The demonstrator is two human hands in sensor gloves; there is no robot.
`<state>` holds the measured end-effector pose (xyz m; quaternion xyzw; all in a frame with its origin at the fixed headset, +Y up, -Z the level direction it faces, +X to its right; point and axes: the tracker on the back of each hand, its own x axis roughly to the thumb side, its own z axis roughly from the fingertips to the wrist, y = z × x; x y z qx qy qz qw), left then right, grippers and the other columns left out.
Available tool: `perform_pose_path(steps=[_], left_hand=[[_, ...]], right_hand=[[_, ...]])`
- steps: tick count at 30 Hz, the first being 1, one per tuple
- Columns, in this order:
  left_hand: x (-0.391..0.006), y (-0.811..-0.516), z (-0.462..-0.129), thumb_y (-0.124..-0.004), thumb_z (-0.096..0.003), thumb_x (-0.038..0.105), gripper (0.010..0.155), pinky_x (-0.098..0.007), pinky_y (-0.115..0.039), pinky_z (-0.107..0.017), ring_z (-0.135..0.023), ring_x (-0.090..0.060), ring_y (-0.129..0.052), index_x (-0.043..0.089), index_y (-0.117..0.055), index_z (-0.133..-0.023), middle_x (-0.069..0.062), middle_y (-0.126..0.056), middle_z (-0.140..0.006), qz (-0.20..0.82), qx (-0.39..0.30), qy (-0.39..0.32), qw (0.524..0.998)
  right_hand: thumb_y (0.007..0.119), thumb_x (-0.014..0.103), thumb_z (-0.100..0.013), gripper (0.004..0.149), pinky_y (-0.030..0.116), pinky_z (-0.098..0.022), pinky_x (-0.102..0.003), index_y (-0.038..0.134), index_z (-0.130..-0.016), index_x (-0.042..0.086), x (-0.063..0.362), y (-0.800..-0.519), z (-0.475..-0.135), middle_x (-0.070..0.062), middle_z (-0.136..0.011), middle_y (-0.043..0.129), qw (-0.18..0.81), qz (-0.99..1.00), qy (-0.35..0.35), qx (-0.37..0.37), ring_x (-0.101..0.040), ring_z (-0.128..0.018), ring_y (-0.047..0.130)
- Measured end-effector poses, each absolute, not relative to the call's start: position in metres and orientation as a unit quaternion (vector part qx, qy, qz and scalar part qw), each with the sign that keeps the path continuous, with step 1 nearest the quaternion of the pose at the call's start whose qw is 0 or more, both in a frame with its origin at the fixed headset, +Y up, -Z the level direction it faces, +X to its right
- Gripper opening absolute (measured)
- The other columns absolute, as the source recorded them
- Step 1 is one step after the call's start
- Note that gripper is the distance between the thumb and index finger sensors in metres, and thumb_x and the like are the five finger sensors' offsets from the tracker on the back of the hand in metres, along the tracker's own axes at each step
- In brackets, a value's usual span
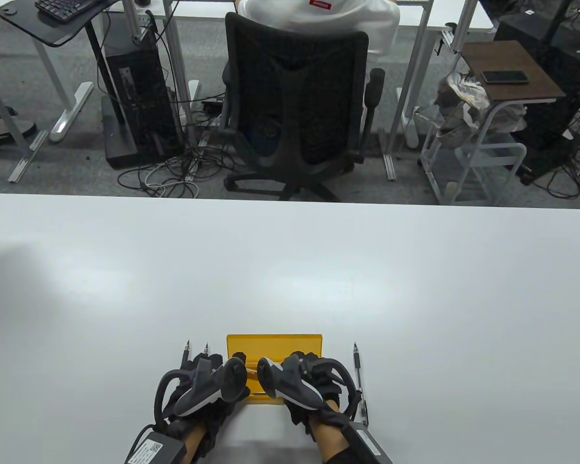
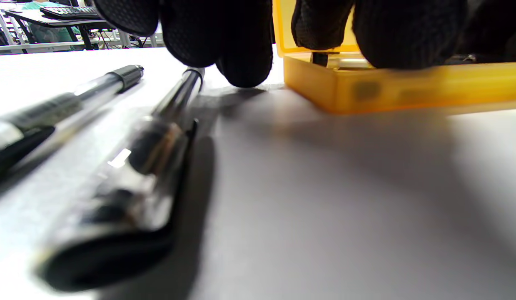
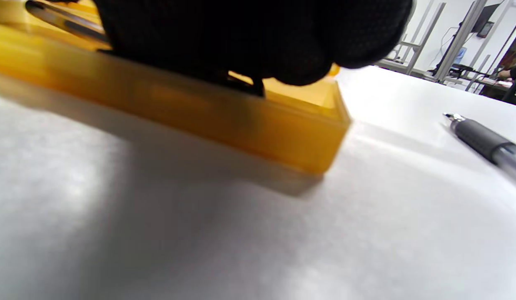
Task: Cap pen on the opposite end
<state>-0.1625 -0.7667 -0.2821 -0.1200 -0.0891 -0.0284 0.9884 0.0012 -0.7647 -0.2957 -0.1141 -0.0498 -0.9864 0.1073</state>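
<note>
A shallow yellow box lies near the table's front edge. Both gloved hands are over it: my left hand at its left end, my right hand at its right. In the right wrist view a pen lies in the box and runs under my right fingers. My grip on it is hidden. In the left wrist view some left fingers touch the table beside the box and others reach over its rim. Two pens lie left of the box, tips bare, caps on their near ends.
A third pen lies right of the box, tip bare and pointing away; it also shows in the right wrist view. The white table stretches far beyond the box. An office chair stands behind the far edge.
</note>
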Motion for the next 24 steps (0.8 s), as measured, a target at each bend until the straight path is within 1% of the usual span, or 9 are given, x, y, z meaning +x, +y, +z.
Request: perform_pose_path(steps=[6, 7, 10, 12, 15, 18, 20, 22, 24], left_hand=[[-0.163, -0.767, -0.282, -0.077, -0.0479, 0.055, 0.069, -0.064, -0.050, -0.071, -0.088, -0.040, -0.067, 0.033, -0.053, -0.109, -0.020, -0.071, -0.106, -0.026, -0.115, -0.087, 0.989], [-0.163, -0.767, -0.282, -0.077, -0.0478, 0.055, 0.069, -0.064, -0.050, -0.071, -0.088, -0.040, -0.067, 0.033, -0.054, -0.109, -0.020, -0.071, -0.106, -0.026, -0.115, -0.088, 0.989], [-0.164, -0.767, -0.281, -0.078, -0.0480, 0.054, 0.069, -0.064, -0.050, -0.071, -0.088, -0.040, -0.067, 0.032, -0.054, -0.108, -0.021, -0.071, -0.105, -0.018, -0.114, -0.087, 0.990], [-0.165, -0.767, -0.280, -0.078, -0.0482, 0.055, 0.068, -0.064, -0.052, -0.071, -0.087, -0.039, -0.069, 0.032, -0.055, -0.108, -0.020, -0.073, -0.104, -0.020, -0.102, -0.092, 0.990], [-0.167, -0.767, -0.280, -0.079, -0.0475, 0.055, 0.069, -0.064, -0.052, -0.071, -0.086, -0.040, -0.069, 0.032, -0.056, -0.108, -0.020, -0.073, -0.103, 0.002, -0.101, -0.089, 0.991], [-0.168, -0.760, -0.277, -0.077, -0.0482, 0.055, 0.066, -0.063, -0.053, -0.069, -0.084, -0.039, -0.072, 0.030, -0.062, -0.108, -0.020, -0.076, -0.101, 0.016, -0.078, -0.098, 0.992], [-0.170, -0.749, -0.274, -0.078, -0.0484, 0.054, 0.063, -0.063, -0.055, -0.069, -0.082, -0.038, -0.075, 0.028, -0.069, -0.105, -0.019, -0.080, -0.098, 0.043, -0.057, -0.100, 0.992], [-0.177, -0.735, -0.269, -0.079, -0.0483, 0.053, 0.059, -0.062, -0.058, -0.067, -0.079, -0.036, -0.080, 0.023, -0.078, -0.099, -0.016, -0.086, -0.094, 0.120, -0.036, -0.100, 0.987], [-0.186, -0.726, -0.263, -0.083, -0.0470, 0.051, 0.060, -0.061, -0.060, -0.066, -0.076, -0.035, -0.082, 0.019, -0.080, -0.098, -0.015, -0.089, -0.091, 0.269, -0.006, -0.086, 0.959]], right_hand=[[0.081, 0.036, -0.039, 0.042, 0.078, -0.052, -0.047, 0.091, -0.079, 0.025, 0.017, -0.735, -0.293, -0.005, -0.073, 0.090, 0.121, -0.986, -0.054, -0.100, -0.021, -0.059, 0.092], [0.081, 0.036, -0.039, 0.042, 0.078, -0.052, -0.047, 0.091, -0.078, 0.026, 0.021, -0.726, -0.291, -0.004, -0.073, 0.090, 0.115, -0.988, -0.038, -0.097, -0.021, -0.058, 0.092], [0.080, 0.036, -0.039, 0.042, 0.079, -0.051, -0.047, 0.091, -0.078, 0.025, 0.037, -0.700, -0.286, -0.005, -0.072, 0.091, -0.003, -0.996, -0.017, -0.088, -0.021, -0.057, 0.092], [0.080, 0.036, -0.040, 0.042, 0.079, -0.050, -0.047, 0.091, -0.078, 0.024, 0.047, -0.691, -0.281, -0.005, -0.071, 0.091, -0.071, -0.994, -0.009, -0.077, -0.021, -0.056, 0.092], [0.080, 0.036, -0.040, 0.042, 0.079, -0.049, -0.047, 0.091, -0.079, 0.024, 0.062, -0.688, -0.276, -0.006, -0.071, 0.091, -0.161, -0.985, 0.006, -0.067, -0.021, -0.056, 0.093], [0.080, 0.036, -0.040, 0.042, 0.079, -0.049, -0.047, 0.090, -0.079, 0.023, 0.070, -0.690, -0.274, -0.006, -0.071, 0.091, -0.194, -0.979, 0.012, -0.059, -0.021, -0.056, 0.092], [0.080, 0.037, -0.040, 0.042, 0.080, -0.048, -0.047, 0.090, -0.079, 0.023, 0.071, -0.691, -0.274, -0.006, -0.071, 0.091, -0.207, -0.976, 0.010, -0.061, -0.021, -0.056, 0.093], [0.080, 0.036, -0.040, 0.042, 0.080, -0.048, -0.047, 0.090, -0.079, 0.023, 0.069, -0.692, -0.274, -0.006, -0.071, 0.091, -0.226, -0.971, 0.000, -0.071, -0.021, -0.055, 0.093], [0.080, 0.037, -0.040, 0.042, 0.080, -0.048, -0.047, 0.090, -0.079, 0.023, 0.061, -0.695, -0.272, -0.006, -0.070, 0.091, -0.244, -0.964, -0.021, -0.099, -0.021, -0.055, 0.093]])
